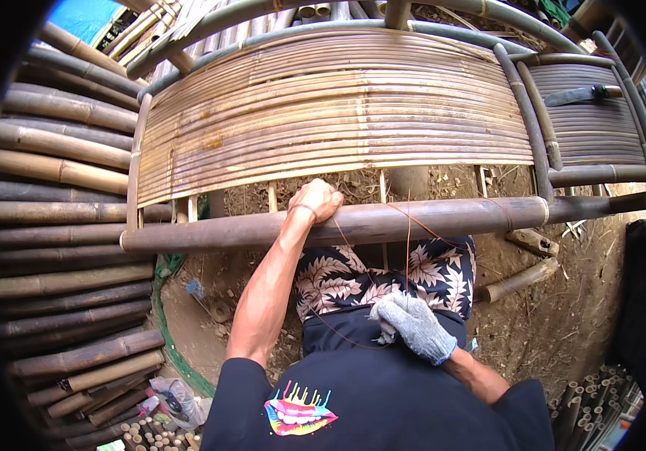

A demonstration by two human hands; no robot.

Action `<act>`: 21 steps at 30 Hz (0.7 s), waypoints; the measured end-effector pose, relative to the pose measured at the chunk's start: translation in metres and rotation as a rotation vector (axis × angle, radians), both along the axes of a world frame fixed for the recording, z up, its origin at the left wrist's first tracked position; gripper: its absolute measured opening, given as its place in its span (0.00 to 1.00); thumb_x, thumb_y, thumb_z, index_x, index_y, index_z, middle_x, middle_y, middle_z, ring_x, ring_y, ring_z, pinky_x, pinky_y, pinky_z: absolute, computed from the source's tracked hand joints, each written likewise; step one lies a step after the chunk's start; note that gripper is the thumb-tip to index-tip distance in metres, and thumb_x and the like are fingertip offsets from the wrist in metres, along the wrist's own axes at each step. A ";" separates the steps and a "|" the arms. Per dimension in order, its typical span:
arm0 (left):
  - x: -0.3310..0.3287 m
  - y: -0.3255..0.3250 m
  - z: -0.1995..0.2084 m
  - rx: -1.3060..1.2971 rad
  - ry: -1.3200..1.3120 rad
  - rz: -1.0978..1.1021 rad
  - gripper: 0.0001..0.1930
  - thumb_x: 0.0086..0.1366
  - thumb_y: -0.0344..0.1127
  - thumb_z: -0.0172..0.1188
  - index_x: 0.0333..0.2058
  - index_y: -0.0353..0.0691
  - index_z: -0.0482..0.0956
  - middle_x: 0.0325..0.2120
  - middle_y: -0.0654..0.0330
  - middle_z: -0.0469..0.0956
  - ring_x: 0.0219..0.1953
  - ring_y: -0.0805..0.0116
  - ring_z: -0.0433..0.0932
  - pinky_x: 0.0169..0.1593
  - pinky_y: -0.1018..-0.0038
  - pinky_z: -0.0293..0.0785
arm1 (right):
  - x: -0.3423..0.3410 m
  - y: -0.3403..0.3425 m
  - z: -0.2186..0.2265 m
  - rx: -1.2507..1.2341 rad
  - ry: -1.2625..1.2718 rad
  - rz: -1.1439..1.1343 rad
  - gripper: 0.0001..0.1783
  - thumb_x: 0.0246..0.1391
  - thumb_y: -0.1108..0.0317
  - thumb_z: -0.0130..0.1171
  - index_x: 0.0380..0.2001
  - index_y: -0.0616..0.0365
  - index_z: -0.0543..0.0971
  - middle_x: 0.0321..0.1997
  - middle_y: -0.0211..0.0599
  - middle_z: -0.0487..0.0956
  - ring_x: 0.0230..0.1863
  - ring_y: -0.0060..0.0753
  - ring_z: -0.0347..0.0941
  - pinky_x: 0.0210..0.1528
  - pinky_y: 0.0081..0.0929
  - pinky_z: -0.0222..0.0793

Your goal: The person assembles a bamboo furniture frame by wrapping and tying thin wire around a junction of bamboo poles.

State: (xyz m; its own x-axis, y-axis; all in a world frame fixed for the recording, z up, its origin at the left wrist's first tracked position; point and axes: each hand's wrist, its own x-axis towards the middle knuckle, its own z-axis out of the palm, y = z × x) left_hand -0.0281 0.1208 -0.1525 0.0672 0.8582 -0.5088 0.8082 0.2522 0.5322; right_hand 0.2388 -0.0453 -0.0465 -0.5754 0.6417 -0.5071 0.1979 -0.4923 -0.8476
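A long bamboo frame lies across in front of me, with a panel of thin bamboo slats point(323, 105) and a thick dark bamboo pole point(428, 219) along its near side. My bare left hand point(315, 199) is closed in a fist at the far side of this pole, left of its middle. From beneath that fist comes a thin brown cord point(409, 252), which hangs down in a loop in front of my shirt. My right hand point(415, 327), in a grey knit glove, is closed on the cord near my waist. Strands of it also cross the pole.
Dark bamboo poles point(60, 214) are stacked on the left. A knife point(580, 95) rests on the smaller slatted section at the far right. Cut bamboo pieces point(522, 278) lie on the dirt ground, and more bamboo ends point(590, 398) stand at lower right.
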 end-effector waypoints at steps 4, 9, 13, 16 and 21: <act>-0.009 -0.039 0.038 0.141 -0.879 0.601 0.12 0.75 0.37 0.51 0.38 0.34 0.77 0.27 0.60 0.79 0.29 0.70 0.82 0.37 0.72 0.83 | 0.005 -0.001 -0.002 -0.036 0.010 -0.007 0.13 0.67 0.65 0.46 0.33 0.61 0.75 0.23 0.35 0.69 0.24 0.30 0.66 0.32 0.28 0.66; -0.016 -0.097 0.065 0.247 -1.140 0.756 0.15 0.76 0.44 0.48 0.35 0.39 0.71 0.25 0.66 0.69 0.20 0.78 0.67 0.27 0.76 0.73 | 0.006 0.003 -0.014 0.057 0.008 0.077 0.10 0.65 0.69 0.46 0.32 0.61 0.75 0.23 0.36 0.68 0.24 0.34 0.67 0.30 0.27 0.66; -0.006 -0.140 0.082 0.304 -1.132 0.875 0.13 0.77 0.43 0.48 0.35 0.40 0.71 0.24 0.68 0.66 0.19 0.85 0.58 0.20 0.85 0.57 | 0.007 0.003 -0.018 0.008 0.018 0.071 0.12 0.67 0.66 0.46 0.33 0.61 0.76 0.21 0.32 0.69 0.23 0.27 0.68 0.29 0.25 0.68; 0.016 -0.176 0.090 0.336 -1.013 0.957 0.14 0.76 0.43 0.49 0.34 0.41 0.73 0.22 0.69 0.65 0.16 0.86 0.55 0.18 0.86 0.54 | 0.009 0.003 -0.021 -0.164 0.011 -0.002 0.15 0.69 0.62 0.47 0.35 0.61 0.77 0.21 0.29 0.71 0.23 0.21 0.68 0.30 0.22 0.69; 0.055 -0.242 0.082 0.292 -0.796 0.820 0.14 0.75 0.42 0.51 0.33 0.39 0.74 0.20 0.71 0.66 0.16 0.86 0.58 0.18 0.85 0.54 | 0.004 0.005 -0.020 -0.291 -0.070 -0.088 0.16 0.68 0.62 0.46 0.35 0.63 0.77 0.23 0.32 0.76 0.20 0.22 0.71 0.28 0.23 0.70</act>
